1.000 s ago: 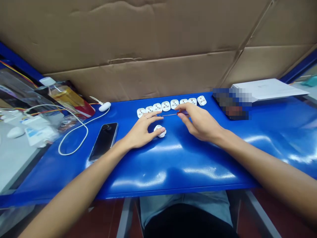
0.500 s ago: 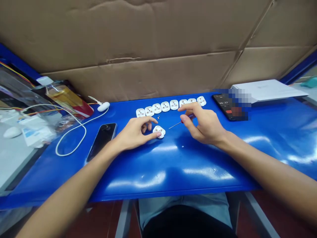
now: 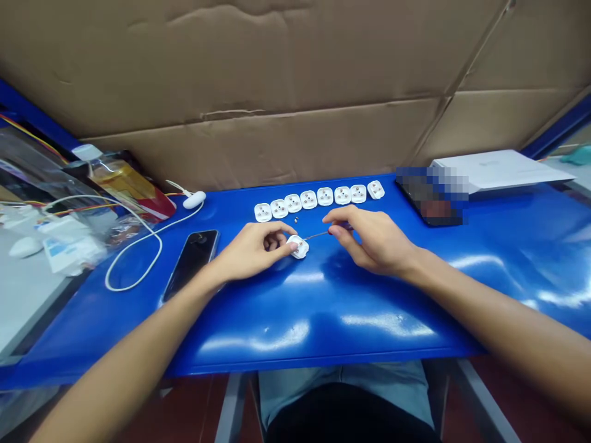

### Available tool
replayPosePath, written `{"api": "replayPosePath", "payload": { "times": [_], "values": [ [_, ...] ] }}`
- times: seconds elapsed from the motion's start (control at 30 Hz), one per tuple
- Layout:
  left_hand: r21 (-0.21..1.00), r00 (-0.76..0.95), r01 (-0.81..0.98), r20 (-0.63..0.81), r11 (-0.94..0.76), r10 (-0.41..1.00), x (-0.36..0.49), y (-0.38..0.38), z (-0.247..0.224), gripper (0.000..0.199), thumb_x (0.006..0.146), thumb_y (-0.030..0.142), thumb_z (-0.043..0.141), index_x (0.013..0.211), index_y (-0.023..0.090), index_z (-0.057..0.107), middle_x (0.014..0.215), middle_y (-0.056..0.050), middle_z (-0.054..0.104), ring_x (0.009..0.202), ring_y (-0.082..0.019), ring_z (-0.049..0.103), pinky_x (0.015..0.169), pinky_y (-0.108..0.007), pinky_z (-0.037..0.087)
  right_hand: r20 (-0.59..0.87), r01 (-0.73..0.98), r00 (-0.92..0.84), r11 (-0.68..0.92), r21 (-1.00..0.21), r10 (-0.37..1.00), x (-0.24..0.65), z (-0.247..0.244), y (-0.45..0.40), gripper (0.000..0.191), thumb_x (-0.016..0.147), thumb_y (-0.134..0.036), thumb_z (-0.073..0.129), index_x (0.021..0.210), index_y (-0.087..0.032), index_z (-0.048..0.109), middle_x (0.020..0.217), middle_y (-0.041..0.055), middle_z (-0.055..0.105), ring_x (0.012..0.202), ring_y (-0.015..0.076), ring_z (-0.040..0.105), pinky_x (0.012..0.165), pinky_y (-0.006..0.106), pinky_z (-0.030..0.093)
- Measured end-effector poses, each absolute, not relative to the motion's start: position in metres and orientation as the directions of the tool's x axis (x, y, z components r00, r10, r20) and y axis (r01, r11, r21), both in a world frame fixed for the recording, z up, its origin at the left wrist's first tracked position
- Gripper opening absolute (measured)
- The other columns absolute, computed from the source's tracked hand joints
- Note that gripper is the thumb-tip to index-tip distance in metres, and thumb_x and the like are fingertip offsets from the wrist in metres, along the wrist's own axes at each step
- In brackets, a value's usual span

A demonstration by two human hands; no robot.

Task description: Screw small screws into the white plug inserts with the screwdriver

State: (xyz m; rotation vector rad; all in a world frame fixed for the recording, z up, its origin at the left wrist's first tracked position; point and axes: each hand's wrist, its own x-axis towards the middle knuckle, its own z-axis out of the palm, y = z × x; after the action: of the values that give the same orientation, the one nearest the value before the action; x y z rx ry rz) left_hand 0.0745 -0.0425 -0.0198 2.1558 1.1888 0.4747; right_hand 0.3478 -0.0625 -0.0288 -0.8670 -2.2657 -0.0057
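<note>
While the left hand (image 3: 253, 251) pinches a white plug base (image 3: 299, 247) between closed fingertips, the right hand (image 3: 375, 243) closes on a red-handled screwdriver (image 3: 319, 234), its shaft reaching to the plug, with a row of matching plug bases (image 3: 308, 199) just beyond.

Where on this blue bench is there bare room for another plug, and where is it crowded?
Bare bench top runs in front of the left hand and right hand. Crowded: between the white plug row and the hands, around the screwdriver and held plug.

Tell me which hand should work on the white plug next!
Right, probably: the right hand pinches a thin red-handled screwdriver aimed at the white plastic plug, while the left hand holds that plug.
</note>
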Motion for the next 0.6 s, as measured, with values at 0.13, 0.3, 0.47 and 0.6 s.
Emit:
{"api": "replayPosePath", "payload": {
  "times": [0.13,0.3,0.47,0.6],
  "values": [
    [0.721,0.493,0.613,-0.029,-0.324,0.869,0.072,-0.04,-0.019,0.04,0.094,0.057,0.068,0.109,0.022,0.081,0.089,-0.004,0.081,0.078,-0.022,0.072,0.071,-0.032,0.054,0.636,0.588,-0.511,0.775,-0.232,0.578,0.349,-0.028,-0.061,0.018,0.109,-0.028,0.048,0.12,-0.021,0.061,0.107,0.0077,0.08,0.094,0.0227,0.078,0.078,0.033,0.059],
    [0.644,0.451,0.699,-0.057,-0.312,0.891,0.039,-0.024,0.002,0.035,0.091,0.055,0.071,0.106,0.026,0.083,0.099,-0.004,0.083,0.089,-0.025,0.075,0.081,-0.035,0.057,0.619,0.613,-0.492,0.749,-0.253,0.612,0.351,-0.028,-0.059,0.02,0.108,-0.031,0.048,0.118,-0.022,0.063,0.105,0.0082,0.08,0.09,0.0242,0.077,0.077,0.036,0.06],
    [0.526,0.395,0.789,-0.038,-0.318,0.918,0.002,-0.005,0.014,0.036,0.091,0.057,0.07,0.104,0.027,0.084,0.106,-0.005,0.083,0.093,-0.028,0.075,0.083,-0.037,0.058,0.617,0.607,-0.504,0.756,-0.245,0.604,0.351,-0.029,-0.058,0.02,0.108,-0.03,0.048,0.118,-0.021,0.063,0.105,0.0088,0.08,0.09,0.0249,0.077,0.076,0.037,0.06],
    [0.43,0.322,0.85,0.034,-0.305,0.946,-0.008,0.005,0.003,0.041,0.093,0.057,0.064,0.109,0.024,0.084,0.11,-0.008,0.083,0.091,-0.03,0.074,0.083,-0.042,0.057,0.609,0.615,-0.499,0.747,-0.252,0.616,0.351,-0.029,-0.059,0.019,0.107,-0.029,0.049,0.119,-0.022,0.062,0.107,0.0094,0.08,0.09,0.0253,0.078,0.077,0.037,0.06]
  ]
}}
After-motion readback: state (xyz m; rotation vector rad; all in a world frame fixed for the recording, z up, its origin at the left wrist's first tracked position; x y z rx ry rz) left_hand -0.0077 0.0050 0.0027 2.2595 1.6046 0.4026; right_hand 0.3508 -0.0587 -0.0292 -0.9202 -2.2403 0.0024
